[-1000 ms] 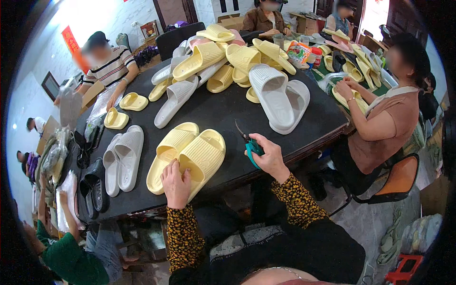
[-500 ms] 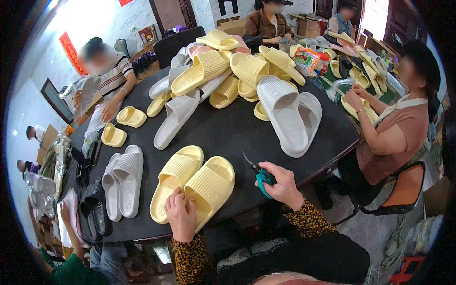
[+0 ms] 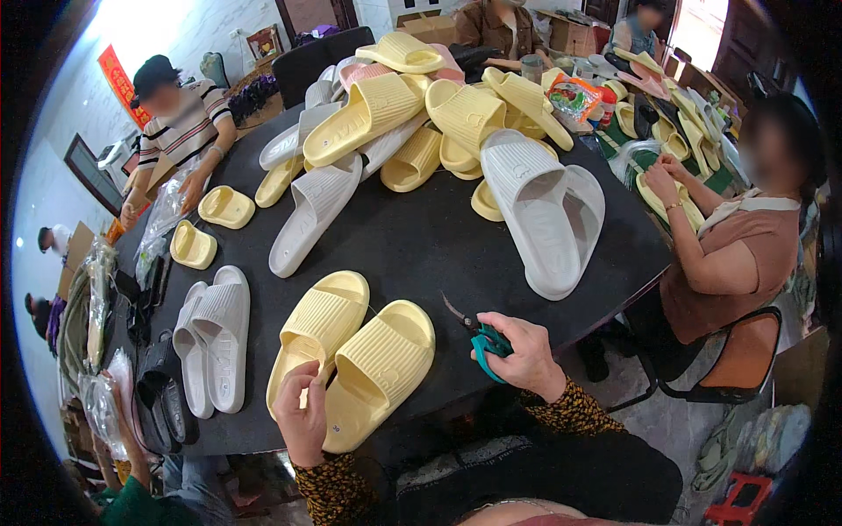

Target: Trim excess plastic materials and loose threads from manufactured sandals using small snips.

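Observation:
Two yellow slide slippers lie side by side near the table's front edge, the left slipper at an angle to the right slipper. My left hand is closed at the heel part of the left slipper, fingers curled against its inner side; the exact grip is partly hidden. A thin line seems to show between the two slippers near their toes. To their right, my right hand holds teal-handled snips, the narrow curved blade pointing up and left, apart from the slippers.
A heap of yellow slippers and grey ones covers the table's far side. A grey pair lies right of centre, another grey pair at left beside black slippers. Co-workers sit around; one person at right handles a yellow slipper.
My left hand has moved left and slightly down, from between the slippers to the left one's heel. The slippers have spread a little apart. My right hand keeps the snips, the blade slightly lower.

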Action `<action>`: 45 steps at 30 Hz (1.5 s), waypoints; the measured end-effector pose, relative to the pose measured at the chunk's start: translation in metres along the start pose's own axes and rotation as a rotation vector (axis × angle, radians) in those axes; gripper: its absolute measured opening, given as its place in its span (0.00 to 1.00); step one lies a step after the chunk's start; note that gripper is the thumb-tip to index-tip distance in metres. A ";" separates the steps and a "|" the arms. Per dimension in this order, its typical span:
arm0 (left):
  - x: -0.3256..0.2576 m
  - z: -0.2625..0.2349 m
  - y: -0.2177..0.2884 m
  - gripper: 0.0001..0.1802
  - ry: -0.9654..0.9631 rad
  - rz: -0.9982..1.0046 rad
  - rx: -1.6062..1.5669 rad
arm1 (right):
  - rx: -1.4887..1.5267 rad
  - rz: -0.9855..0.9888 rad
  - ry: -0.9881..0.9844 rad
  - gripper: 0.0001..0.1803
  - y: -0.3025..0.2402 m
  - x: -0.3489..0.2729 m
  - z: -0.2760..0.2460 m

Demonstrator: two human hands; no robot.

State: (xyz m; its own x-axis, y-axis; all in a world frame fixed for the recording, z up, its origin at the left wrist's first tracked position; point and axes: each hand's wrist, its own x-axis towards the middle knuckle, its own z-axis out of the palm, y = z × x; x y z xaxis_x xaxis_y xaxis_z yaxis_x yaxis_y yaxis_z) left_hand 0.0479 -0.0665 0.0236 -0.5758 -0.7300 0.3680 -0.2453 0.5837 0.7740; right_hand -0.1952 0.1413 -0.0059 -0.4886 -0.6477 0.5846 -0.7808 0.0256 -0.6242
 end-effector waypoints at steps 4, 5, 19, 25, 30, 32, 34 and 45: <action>-0.006 -0.006 0.009 0.07 -0.052 -0.134 -0.344 | -0.018 0.011 -0.025 0.26 -0.001 -0.002 -0.002; -0.008 -0.006 0.010 0.08 -0.077 -0.148 -0.440 | -0.025 0.015 -0.024 0.26 -0.001 -0.004 -0.003; -0.007 0.005 -0.009 0.11 0.020 -0.267 -0.353 | 0.040 0.154 -0.028 0.26 0.020 -0.015 0.017; -0.019 0.005 -0.023 0.11 0.015 -0.219 -0.565 | 0.177 0.230 -0.033 0.28 0.023 -0.023 0.023; -0.025 0.003 -0.021 0.12 0.092 -0.206 -0.583 | 0.099 0.177 -0.034 0.27 0.019 -0.023 0.023; -0.025 0.001 -0.023 0.12 0.115 -0.214 -0.607 | 0.103 0.188 -0.041 0.27 0.015 -0.024 0.022; -0.023 0.001 -0.024 0.11 0.093 -0.176 -0.525 | 0.330 0.308 -0.022 0.28 0.009 -0.023 0.019; -0.021 0.003 -0.016 0.09 0.025 -0.181 -0.446 | 0.684 0.269 -0.548 0.30 -0.055 -0.021 0.037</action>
State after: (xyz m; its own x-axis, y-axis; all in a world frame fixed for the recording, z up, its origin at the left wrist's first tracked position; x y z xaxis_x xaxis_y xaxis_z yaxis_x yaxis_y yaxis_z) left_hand 0.0614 -0.0597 0.0024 -0.5341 -0.8176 0.2149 0.0216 0.2409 0.9703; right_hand -0.1276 0.1255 -0.0025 -0.2314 -0.9602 0.1563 -0.1810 -0.1154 -0.9767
